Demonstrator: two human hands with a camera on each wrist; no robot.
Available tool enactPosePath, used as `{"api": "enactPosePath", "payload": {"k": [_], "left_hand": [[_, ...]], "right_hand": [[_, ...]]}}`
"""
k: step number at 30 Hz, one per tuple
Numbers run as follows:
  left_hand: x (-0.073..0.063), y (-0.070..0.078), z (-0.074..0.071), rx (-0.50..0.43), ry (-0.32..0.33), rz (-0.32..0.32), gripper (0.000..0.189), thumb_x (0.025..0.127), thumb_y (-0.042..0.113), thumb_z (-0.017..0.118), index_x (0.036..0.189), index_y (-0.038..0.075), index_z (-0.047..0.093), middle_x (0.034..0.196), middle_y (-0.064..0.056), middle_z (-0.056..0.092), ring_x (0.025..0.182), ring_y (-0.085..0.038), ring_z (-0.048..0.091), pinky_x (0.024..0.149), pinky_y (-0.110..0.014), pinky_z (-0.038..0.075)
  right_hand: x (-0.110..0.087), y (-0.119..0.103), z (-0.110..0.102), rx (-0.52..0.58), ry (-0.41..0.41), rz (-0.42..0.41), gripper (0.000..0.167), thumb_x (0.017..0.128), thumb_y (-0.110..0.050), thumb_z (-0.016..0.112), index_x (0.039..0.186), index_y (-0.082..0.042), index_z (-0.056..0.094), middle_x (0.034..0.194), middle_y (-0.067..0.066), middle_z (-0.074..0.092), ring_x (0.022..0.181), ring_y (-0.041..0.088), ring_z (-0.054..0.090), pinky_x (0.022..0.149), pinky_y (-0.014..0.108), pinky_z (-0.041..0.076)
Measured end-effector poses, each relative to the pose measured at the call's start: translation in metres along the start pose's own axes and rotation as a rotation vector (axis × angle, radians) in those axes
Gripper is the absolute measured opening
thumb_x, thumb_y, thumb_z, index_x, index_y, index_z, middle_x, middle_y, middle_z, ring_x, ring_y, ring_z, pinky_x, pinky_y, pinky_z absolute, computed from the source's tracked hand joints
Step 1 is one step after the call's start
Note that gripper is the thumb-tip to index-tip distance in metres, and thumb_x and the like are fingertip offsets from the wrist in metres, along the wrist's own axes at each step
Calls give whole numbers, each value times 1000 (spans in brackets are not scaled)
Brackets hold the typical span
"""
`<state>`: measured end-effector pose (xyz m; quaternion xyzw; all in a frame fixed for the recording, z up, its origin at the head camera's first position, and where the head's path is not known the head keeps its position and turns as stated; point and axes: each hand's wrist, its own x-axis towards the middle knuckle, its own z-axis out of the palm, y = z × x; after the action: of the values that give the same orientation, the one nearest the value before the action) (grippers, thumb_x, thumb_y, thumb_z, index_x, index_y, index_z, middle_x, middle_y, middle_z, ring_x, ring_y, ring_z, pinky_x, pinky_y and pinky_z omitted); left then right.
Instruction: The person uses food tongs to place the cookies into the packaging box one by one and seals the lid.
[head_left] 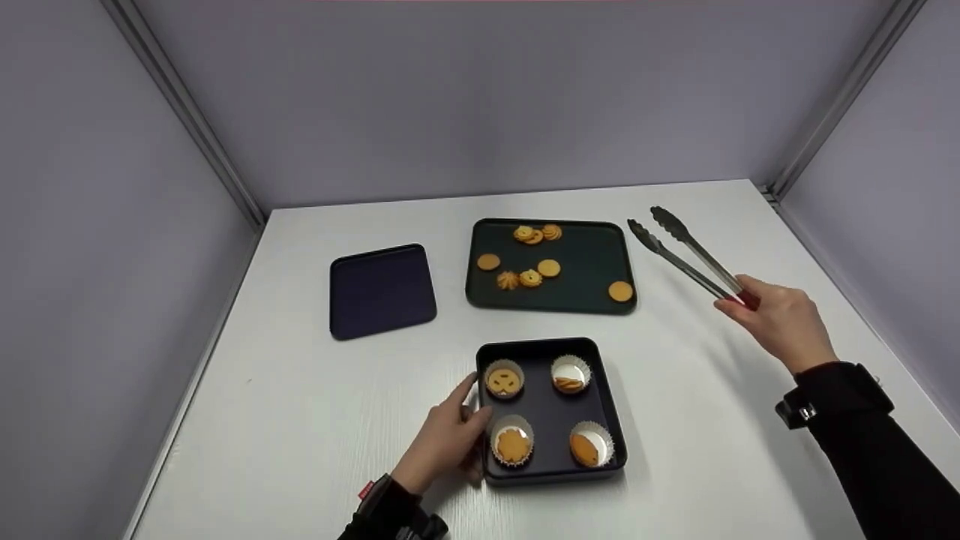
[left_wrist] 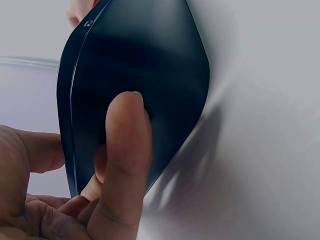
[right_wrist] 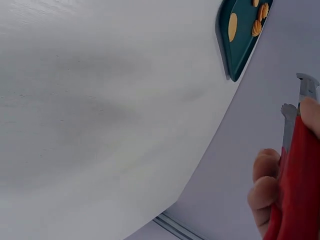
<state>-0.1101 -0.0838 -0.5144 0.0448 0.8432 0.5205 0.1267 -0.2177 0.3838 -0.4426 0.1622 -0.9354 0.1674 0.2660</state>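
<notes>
My left hand [head_left: 444,441] grips the left side of a dark square baking tin [head_left: 546,420], thumb at its rim and fingers against its outer wall. Inside the tin sit several white paper cups, each with cookies: a round one with holes [head_left: 503,382], a flower-shaped one [head_left: 513,445], a leaf-shaped one [head_left: 583,450] and some stacked on edge [head_left: 568,385]. Off to the right, my right hand [head_left: 787,322] holds metal tongs [head_left: 701,259] by their red handles [right_wrist: 300,175]. Their tips are spread apart in the air, with nothing between them.
Behind the tin lies a dark green tray [head_left: 585,262] with several loose cookies [head_left: 549,268]. A dark purple square tray [head_left: 382,292] lies to the left of it. Pale panels [head_left: 480,97] stand around the white table [head_left: 300,420] at the back and both sides.
</notes>
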Motion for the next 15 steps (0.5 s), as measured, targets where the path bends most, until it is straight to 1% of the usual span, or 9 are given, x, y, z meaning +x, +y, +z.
{"api": "enactPosePath", "payload": {"k": [6, 11, 13, 15], "left_hand": [[0, -1, -1, 5, -2, -5, 68, 103, 27, 60, 160, 4, 31, 69, 4, 59, 52, -9, 52, 59, -30, 48], [0, -1, -1, -4, -7, -8, 68, 104, 26, 59, 160, 4, 30, 70, 4, 59, 53, -10, 53, 62, -31, 49], [0, -1, -1, -10, -8, -6, 68, 104, 26, 59, 160, 3, 29, 70, 3, 59, 52, -10, 53, 60, -31, 49], [0, -1, -1, -16, -9, -6, 68, 104, 26, 59, 161, 4, 29, 70, 3, 60, 51, -10, 53, 57, -31, 49]], "right_hand": [[-6, 11, 6, -13, -24, 29, 27, 79, -13, 87, 97, -2, 69, 60, 0, 54, 54, 19, 46, 52, 39, 39], [-10, 17, 9, -12, -46, 66, 28, 80, -13, 86, 95, 1, 69, 61, 2, 55, 55, 21, 48, 53, 41, 39], [-12, 19, 10, -8, -58, 80, 27, 81, -14, 86, 93, 1, 68, 61, 2, 55, 55, 21, 48, 53, 41, 39], [-13, 21, 11, -6, -76, 91, 25, 82, -15, 85, 88, -1, 65, 59, 0, 51, 55, 21, 45, 52, 38, 36]]}}
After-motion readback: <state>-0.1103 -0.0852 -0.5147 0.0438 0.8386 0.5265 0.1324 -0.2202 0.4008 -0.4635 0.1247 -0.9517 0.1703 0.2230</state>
